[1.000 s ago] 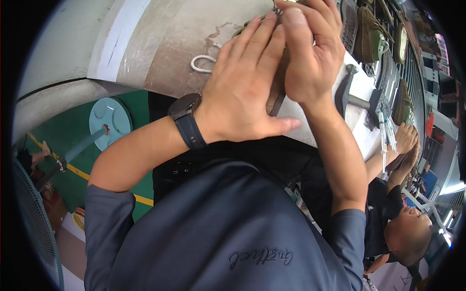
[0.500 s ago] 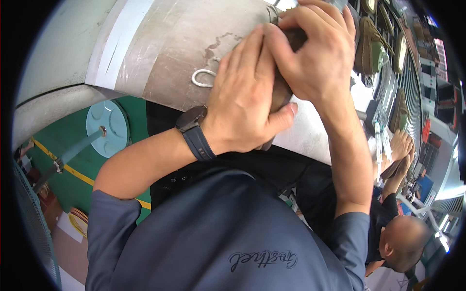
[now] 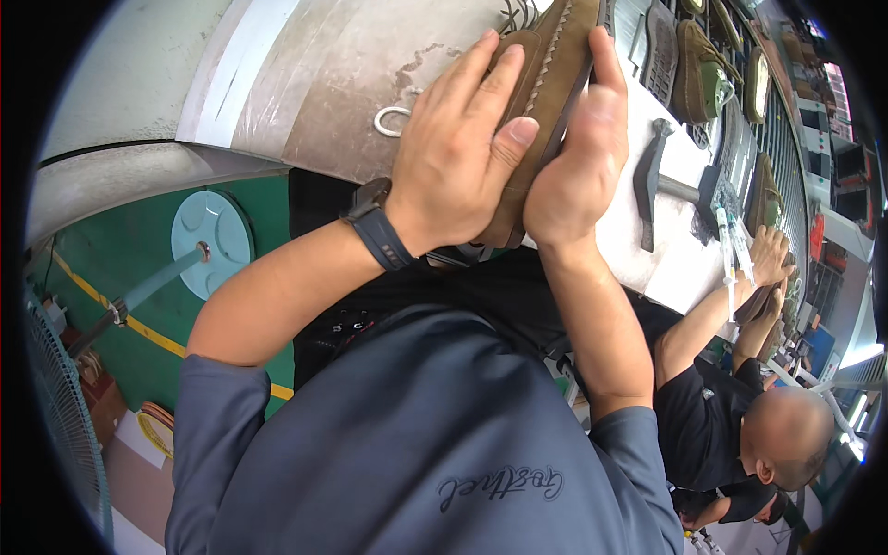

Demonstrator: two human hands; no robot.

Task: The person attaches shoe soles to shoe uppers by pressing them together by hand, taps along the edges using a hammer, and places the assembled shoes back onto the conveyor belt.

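Observation:
A brown shoe [image 3: 566, 60] with a row of stitching along its upper stands tilted on its side, held between my two palms at the table's edge. My left hand [image 3: 449, 153] lies against the upper, its fingers stretched forward and its thumb across the leather. Along the sole side presses my right hand [image 3: 578, 171], palm inward, with the thumb smeared by motion. Thin laces [image 3: 518, 14] show at the shoe's far left. Beside my left hand a white loop [image 3: 390, 120] rests on the worn table [image 3: 338, 111].
A dark-headed hammer [image 3: 652, 185] lies right of my right hand, with syringes [image 3: 733, 245] beyond it. More shoes [image 3: 696, 69] line the slatted rack at right. A co-worker's hands [image 3: 770, 259] work there. A fan [image 3: 69, 425] and a blue disc [image 3: 213, 242] stand at left.
My right hand has come down from over the shoe's far part to its sole side. The shoe is now more exposed, and my left hand has shifted slightly left.

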